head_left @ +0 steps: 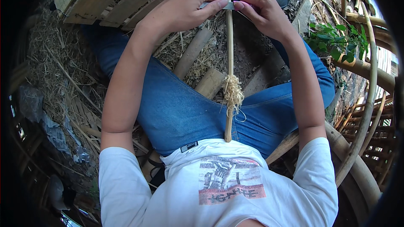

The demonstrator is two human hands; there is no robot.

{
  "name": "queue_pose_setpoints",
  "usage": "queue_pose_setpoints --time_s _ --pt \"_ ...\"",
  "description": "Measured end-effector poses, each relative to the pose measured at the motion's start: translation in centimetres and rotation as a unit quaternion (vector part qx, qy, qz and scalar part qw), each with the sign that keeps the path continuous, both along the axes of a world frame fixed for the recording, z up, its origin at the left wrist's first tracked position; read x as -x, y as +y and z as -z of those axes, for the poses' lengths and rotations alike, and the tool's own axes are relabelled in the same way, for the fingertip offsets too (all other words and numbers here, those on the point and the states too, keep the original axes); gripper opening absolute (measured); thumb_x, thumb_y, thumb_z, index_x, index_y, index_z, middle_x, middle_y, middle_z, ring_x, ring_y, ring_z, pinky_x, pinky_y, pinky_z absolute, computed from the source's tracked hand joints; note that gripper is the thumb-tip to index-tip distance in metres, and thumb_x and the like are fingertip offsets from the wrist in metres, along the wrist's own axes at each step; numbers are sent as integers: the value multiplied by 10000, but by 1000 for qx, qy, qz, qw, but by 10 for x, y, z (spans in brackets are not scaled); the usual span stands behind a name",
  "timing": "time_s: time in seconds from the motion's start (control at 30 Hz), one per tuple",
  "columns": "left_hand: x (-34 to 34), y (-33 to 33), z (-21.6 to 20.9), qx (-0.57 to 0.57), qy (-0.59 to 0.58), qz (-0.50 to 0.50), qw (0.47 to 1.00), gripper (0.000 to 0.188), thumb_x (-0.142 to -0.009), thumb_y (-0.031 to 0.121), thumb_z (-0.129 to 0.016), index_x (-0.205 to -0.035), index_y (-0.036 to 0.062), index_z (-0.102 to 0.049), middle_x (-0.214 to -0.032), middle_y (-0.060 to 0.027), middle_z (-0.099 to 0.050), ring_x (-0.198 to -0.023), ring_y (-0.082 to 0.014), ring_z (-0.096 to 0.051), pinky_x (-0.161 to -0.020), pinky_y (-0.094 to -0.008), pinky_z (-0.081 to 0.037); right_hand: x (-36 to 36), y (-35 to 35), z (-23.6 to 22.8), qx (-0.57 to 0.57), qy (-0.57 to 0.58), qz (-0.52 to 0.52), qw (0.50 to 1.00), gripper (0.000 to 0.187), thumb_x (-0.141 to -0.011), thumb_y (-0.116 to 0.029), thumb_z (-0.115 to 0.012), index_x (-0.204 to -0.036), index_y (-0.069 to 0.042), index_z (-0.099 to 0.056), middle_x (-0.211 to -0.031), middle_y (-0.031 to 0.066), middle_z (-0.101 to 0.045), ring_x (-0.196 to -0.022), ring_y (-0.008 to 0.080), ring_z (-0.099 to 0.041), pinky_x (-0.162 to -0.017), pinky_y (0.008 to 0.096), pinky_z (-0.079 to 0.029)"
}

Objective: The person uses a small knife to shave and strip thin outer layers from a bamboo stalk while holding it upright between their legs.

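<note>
A long, thin strip of wood or bamboo (230, 46) runs from my waist away between my legs. Curled pale shavings (233, 90) bunch around its nearer half, and more shavings cling at its far end. Both arms reach forward to a small flat metal blade (229, 6) lying across the strip. My left hand (195, 6) pinches the blade's left end between thumb and fingers. At the opposite end, my right hand (263, 11) grips it the same way. The strip's near tip rests against my shirt.
Slatted bamboo panels (122, 0) stand at the far left. Cut bamboo pieces (193, 52) and dry shavings cover the ground between my legs. Green leaves (336, 42) and curved bamboo poles (370, 75) are on the right. Crumpled plastic (54, 132) lies at left.
</note>
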State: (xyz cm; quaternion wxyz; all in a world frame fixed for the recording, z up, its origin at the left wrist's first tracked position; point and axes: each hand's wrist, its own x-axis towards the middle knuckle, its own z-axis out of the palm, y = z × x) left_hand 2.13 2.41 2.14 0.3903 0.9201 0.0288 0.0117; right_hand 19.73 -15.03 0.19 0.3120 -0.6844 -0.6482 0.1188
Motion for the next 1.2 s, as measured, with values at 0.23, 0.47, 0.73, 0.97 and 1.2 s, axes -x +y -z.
queue_pose_setpoints --time_s 0.23,0.47,0.73,0.97,1.2 --pt "-11 0 7 45 -10 25 999 366 -1031 292 -497 -871 -4 -642 -665 -46 -591 -603 -118 -535 -587 -299 -448 1 1 2 4 -19 -2 1000 265 -977 -282 -586 -987 -52 -717 -615 154 -556 -531 278 -524 -535 367 -409" --pt "-14 4 12 33 2 70 997 345 -1034 266 -484 -872 2 -635 -687 -46 -610 -619 -121 -553 -603 -300 -458 3 1 5 -28 -8 0 1000 260 -977 -273 -587 -981 -46 -714 -606 161 -551 -525 289 -526 -528 372 -407" --pt "-8 7 11 66 17 79 995 309 -1030 248 -482 -858 20 -600 -719 -22 -579 -673 -110 -531 -649 -289 -455 7 0 -2 41 3 13 999 247 -990 -223 -587 -958 9 -665 -707 101 -504 -656 194 -482 -610 324 -403" --pt "-7 5 10 66 21 69 995 302 -1036 244 -476 -879 20 -604 -734 -27 -580 -694 -110 -537 -663 -288 -459 4 -2 0 28 12 12 999 252 -994 -223 -584 -970 17 -659 -702 106 -503 -648 183 -486 -599 320 -404" --pt "-8 9 21 96 5 64 993 327 -1048 254 -461 -887 11 -609 -725 -40 -602 -693 -121 -571 -655 -297 -470 2 -3 4 16 -4 13 1000 220 -984 -199 -602 -1017 8 -670 -745 105 -570 -631 157 -528 -578 295 -428"
